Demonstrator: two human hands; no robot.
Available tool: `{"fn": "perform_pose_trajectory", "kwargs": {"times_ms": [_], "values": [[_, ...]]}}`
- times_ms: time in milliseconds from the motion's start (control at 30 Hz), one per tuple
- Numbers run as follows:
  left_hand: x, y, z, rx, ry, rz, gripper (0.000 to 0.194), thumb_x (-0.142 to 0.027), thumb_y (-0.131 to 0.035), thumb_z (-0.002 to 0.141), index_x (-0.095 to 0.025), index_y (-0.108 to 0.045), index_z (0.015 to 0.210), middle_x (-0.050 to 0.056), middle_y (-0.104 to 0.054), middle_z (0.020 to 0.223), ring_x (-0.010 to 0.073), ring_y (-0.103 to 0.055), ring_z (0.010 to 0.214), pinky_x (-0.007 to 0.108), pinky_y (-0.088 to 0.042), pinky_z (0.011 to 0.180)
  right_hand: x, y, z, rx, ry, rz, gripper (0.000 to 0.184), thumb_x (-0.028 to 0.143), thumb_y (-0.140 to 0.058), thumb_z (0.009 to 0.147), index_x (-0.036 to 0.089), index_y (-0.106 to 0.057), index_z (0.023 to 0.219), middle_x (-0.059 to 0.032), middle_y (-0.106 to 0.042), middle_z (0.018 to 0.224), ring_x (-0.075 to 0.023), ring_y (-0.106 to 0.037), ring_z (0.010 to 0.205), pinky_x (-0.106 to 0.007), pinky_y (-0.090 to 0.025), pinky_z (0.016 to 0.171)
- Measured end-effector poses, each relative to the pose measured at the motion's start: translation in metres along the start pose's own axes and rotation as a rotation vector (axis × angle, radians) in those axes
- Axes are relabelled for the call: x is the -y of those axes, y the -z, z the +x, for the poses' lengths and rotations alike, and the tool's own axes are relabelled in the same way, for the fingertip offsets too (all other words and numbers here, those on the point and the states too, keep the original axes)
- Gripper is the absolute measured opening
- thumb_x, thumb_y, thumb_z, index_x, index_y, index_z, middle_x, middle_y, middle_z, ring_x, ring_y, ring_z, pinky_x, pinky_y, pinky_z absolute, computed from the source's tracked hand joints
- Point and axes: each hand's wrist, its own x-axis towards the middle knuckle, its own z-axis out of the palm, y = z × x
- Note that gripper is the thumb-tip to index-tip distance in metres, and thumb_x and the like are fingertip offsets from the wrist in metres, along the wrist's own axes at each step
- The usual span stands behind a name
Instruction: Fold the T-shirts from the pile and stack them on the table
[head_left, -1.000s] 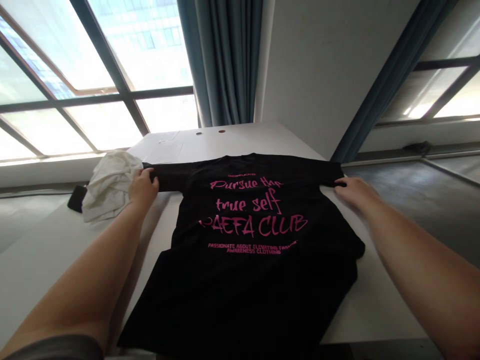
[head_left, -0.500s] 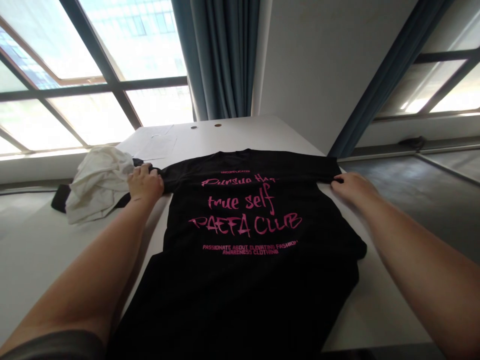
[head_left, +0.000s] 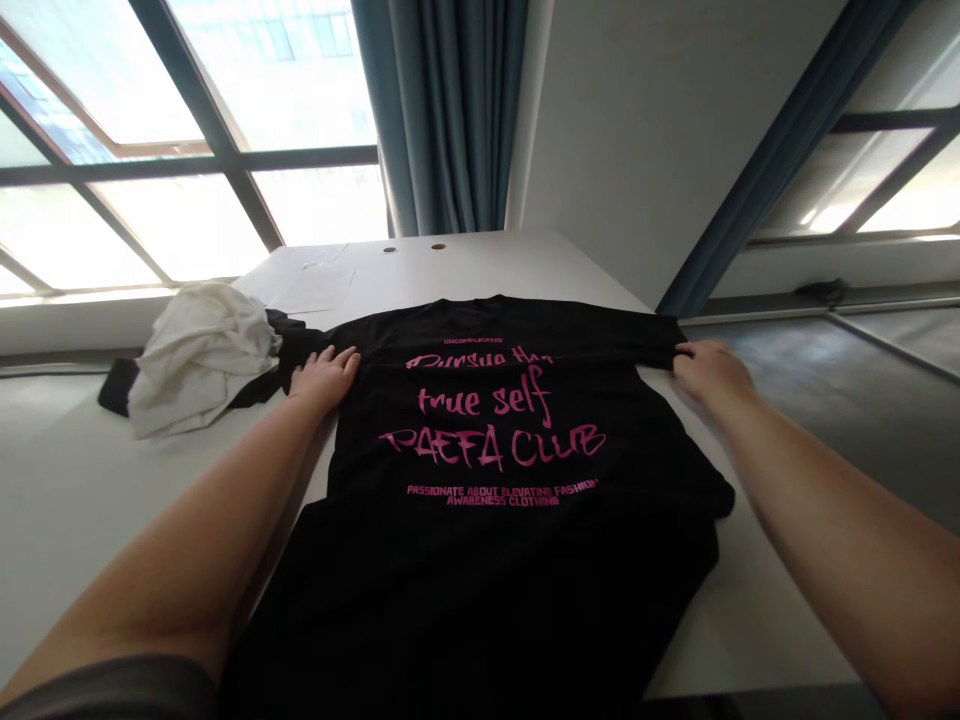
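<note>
A black T-shirt [head_left: 480, 580] with pink lettering lies spread over the table, collar at the far side and hem toward me. My left hand [head_left: 322, 378] rests on the shirt at its left sleeve, fingers stretched out and slightly apart. At the other side, my right hand [head_left: 711, 370] pinches the edge of the right sleeve between thumb and fingers. Slight creases run across the upper lettering, and the right side of the shirt bunches near its lower edge.
A crumpled white cloth [head_left: 202, 350] lies left of the shirt, with dark fabric beneath it. Sheets of paper [head_left: 311, 288] lie at the far left of the white table [head_left: 517, 262]. Behind stand a blue curtain [head_left: 446, 120], a wall and windows.
My left hand has let go of the left sleeve's end and moved right, toward the shirt's body, its fingers now stretched out. My right hand stays at the right sleeve.
</note>
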Motion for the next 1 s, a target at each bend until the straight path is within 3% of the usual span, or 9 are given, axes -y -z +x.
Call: {"fn": "perform_pose_trajectory", "kwargs": {"times_ms": [67,133,200,300,400,567,700,800,1000], "values": [[0.009,0.001,0.003,-0.047,0.068,0.009,0.072,-0.066,-0.024,0.101,-0.032,-0.05,0.159,0.017,-0.041,0.167,0.046,-0.041,0.151,0.069,-0.038,0.118,0.001,-0.001,0.0,-0.013,-0.116,-0.01,0.05,0.031,-0.051,0.093,0.014,-0.073,0.134,-0.021,-0.059,0.133,-0.0412,-0.054,0.131,-0.056,-0.047,0.116],[0.017,0.001,0.007,-0.088,0.1,0.049,0.074,-0.066,-0.028,0.1,-0.026,-0.053,0.157,0.022,-0.046,0.162,0.0454,-0.049,0.145,0.067,-0.042,0.115,0.006,0.001,-0.003,0.034,-0.135,-0.039,0.048,0.03,-0.053,0.092,0.013,-0.073,0.133,-0.0206,-0.059,0.134,-0.0402,-0.053,0.134,-0.053,-0.044,0.119],[0.022,0.002,0.01,-0.099,0.114,0.094,0.074,-0.065,-0.029,0.1,-0.024,-0.053,0.157,0.024,-0.047,0.161,0.0455,-0.052,0.142,0.068,-0.042,0.115,0.012,0.003,-0.007,0.067,-0.121,-0.065,0.048,0.029,-0.054,0.093,0.012,-0.072,0.134,-0.0203,-0.057,0.137,-0.0386,-0.048,0.139,-0.05,-0.039,0.124],[0.021,0.003,0.009,-0.056,0.128,0.125,0.076,-0.064,-0.026,0.101,-0.023,-0.048,0.161,0.024,-0.042,0.165,0.0471,-0.048,0.146,0.067,-0.04,0.116,0.022,0.007,-0.013,0.004,-0.078,-0.052,0.05,0.031,-0.051,0.099,0.011,-0.066,0.142,-0.0196,-0.048,0.15,-0.0375,-0.039,0.147,-0.047,-0.031,0.13],[0.015,0.007,0.004,-0.046,0.111,0.114,0.074,-0.062,-0.026,0.102,-0.023,-0.048,0.161,0.021,-0.039,0.167,0.046,-0.043,0.15,0.066,-0.04,0.118,0.032,0.006,-0.019,0.0,0.048,0.002,0.053,0.034,-0.044,0.106,0.01,-0.059,0.151,-0.016,-0.037,0.162,-0.0349,-0.028,0.156,-0.046,-0.024,0.134],[-0.003,0.01,-0.011,-0.188,-0.166,0.089,0.064,-0.053,-0.03,0.105,-0.025,-0.05,0.159,0.013,-0.038,0.17,0.0358,-0.037,0.157,0.057,-0.034,0.129,0.047,-0.003,-0.027,0.12,0.31,0.029,0.05,0.035,-0.044,0.107,0.02,-0.06,0.152,-0.0072,-0.036,0.166,-0.0321,-0.024,0.16,-0.059,-0.022,0.132],[-0.019,0.004,-0.016,-0.034,-0.42,0.038,0.06,-0.053,-0.03,0.106,-0.035,-0.046,0.16,0.003,-0.038,0.17,0.028,-0.041,0.156,0.047,-0.034,0.133,0.047,-0.008,-0.027,0.159,0.499,0.088,0.061,0.046,-0.042,0.106,0.023,-0.052,0.161,-0.0057,-0.035,0.167,-0.0268,-0.031,0.158,-0.051,-0.023,0.134],[-0.022,-0.001,-0.013,0.065,-0.451,0.032,0.06,-0.056,-0.033,0.106,-0.034,-0.048,0.16,0.004,-0.037,0.171,0.029,-0.038,0.158,0.049,-0.031,0.135,0.043,-0.011,-0.025,0.281,0.575,0.08,0.067,0.053,-0.043,0.103,0.022,-0.052,0.161,-0.0064,-0.034,0.167,-0.0277,-0.033,0.157,-0.051,-0.024,0.134],[-0.016,-0.003,-0.008,0.047,-0.467,0.026,0.061,-0.059,-0.037,0.104,-0.035,-0.049,0.159,0.003,-0.037,0.171,0.0291,-0.04,0.157,0.05,-0.032,0.135,0.04,-0.014,-0.023,0.301,0.582,0.068,0.074,0.057,-0.041,0.101,0.016,-0.05,0.162,-0.0093,-0.032,0.168,-0.0287,-0.031,0.157,-0.051,-0.024,0.135]]}}
